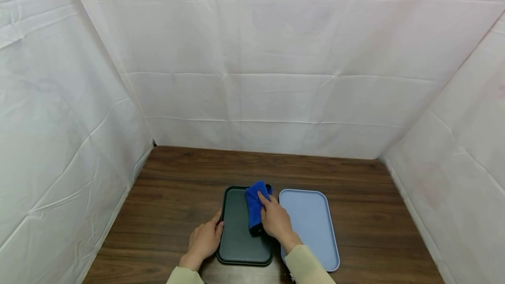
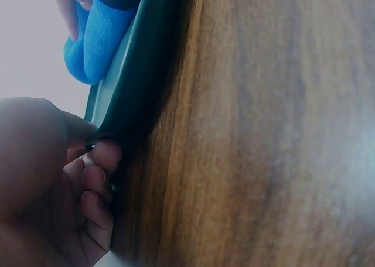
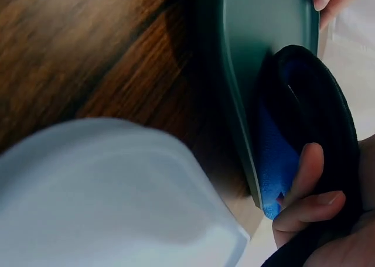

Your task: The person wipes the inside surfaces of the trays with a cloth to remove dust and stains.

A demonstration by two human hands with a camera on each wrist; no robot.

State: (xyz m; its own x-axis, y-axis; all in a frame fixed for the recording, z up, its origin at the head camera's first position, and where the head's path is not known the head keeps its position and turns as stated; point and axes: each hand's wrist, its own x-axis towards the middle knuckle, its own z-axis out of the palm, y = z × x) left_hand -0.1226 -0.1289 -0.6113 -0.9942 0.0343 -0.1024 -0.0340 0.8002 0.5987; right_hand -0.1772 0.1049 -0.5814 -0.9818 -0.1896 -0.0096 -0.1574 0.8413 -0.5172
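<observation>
A dark green tray (image 1: 240, 249) lies on the wooden table in the head view. My left hand (image 1: 205, 238) holds its left edge; in the left wrist view the thumb (image 2: 44, 126) is at the rim and the other fingers curl beside and below it. A folded blue cloth (image 1: 254, 200) with black edging lies on the right part of the green tray. My right hand (image 1: 275, 219) grips this cloth, and its fingers (image 3: 307, 173) curl around the dark fold in the right wrist view. The tray surface beneath the cloth is hidden.
A light blue tray (image 1: 309, 214) stands just right of the green one, partly under my right forearm. The brown wooden table (image 1: 177, 179) extends around both trays. White sheets (image 1: 276, 56) hang at the back and on both sides.
</observation>
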